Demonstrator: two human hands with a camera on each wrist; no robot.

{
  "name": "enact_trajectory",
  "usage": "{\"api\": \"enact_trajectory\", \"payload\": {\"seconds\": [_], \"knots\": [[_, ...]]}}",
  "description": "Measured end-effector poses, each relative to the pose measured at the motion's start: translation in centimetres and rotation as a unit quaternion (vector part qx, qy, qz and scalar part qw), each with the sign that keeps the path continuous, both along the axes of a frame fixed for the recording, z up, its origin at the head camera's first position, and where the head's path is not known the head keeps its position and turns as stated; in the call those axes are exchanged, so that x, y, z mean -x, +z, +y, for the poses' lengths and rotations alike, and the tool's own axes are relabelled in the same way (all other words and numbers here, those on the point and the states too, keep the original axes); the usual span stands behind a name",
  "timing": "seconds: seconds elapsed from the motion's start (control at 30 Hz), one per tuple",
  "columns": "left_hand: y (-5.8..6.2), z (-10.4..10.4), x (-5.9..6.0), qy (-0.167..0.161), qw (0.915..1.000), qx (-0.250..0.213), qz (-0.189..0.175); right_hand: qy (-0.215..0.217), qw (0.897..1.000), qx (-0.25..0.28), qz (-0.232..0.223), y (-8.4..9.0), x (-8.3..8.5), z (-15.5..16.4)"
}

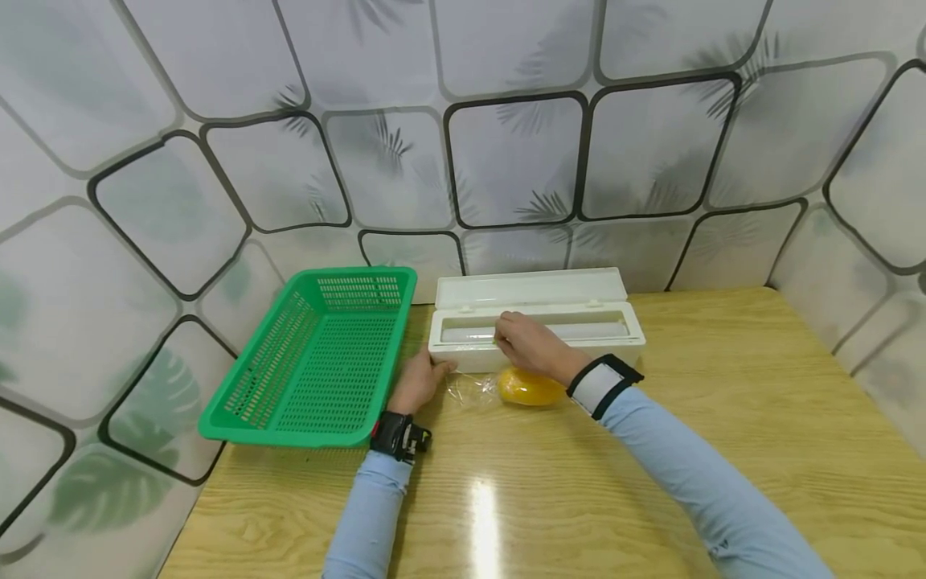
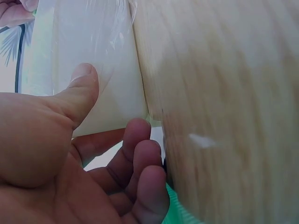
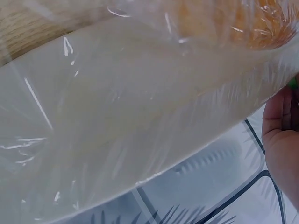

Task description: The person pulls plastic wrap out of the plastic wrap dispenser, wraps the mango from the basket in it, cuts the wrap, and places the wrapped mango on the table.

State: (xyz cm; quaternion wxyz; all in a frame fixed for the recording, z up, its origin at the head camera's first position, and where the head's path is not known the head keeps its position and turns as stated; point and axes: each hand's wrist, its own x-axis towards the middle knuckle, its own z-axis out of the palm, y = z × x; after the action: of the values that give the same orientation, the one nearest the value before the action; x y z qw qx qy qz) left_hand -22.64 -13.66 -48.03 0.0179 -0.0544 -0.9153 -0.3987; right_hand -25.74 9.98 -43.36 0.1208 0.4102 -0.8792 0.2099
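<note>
A white cling film dispenser stands on the table with its lid raised, showing a film roll inside. My left hand grips the dispenser's left end, its thumb on the front face and the index finger at the end. At the dispenser's front edge my right hand pinches a small green slider, mostly hidden by the fingers. Clear film hangs down the front and covers a rounded orange-yellow item, seemingly a fruit, lying below my right wrist.
Left of the dispenser, close to my left forearm, sits a green plastic basket with perforated sides. The wooden table meets patterned walls at its back and sides.
</note>
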Motion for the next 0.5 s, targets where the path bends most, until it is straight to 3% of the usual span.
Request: {"api": "enact_trajectory", "payload": {"seconds": [0.5], "knots": [[0.22,0.05,0.02,0.001,1.0000,0.002,-0.008,-0.029,0.999,-0.014,-0.017,0.35,-0.37,0.74]]}}
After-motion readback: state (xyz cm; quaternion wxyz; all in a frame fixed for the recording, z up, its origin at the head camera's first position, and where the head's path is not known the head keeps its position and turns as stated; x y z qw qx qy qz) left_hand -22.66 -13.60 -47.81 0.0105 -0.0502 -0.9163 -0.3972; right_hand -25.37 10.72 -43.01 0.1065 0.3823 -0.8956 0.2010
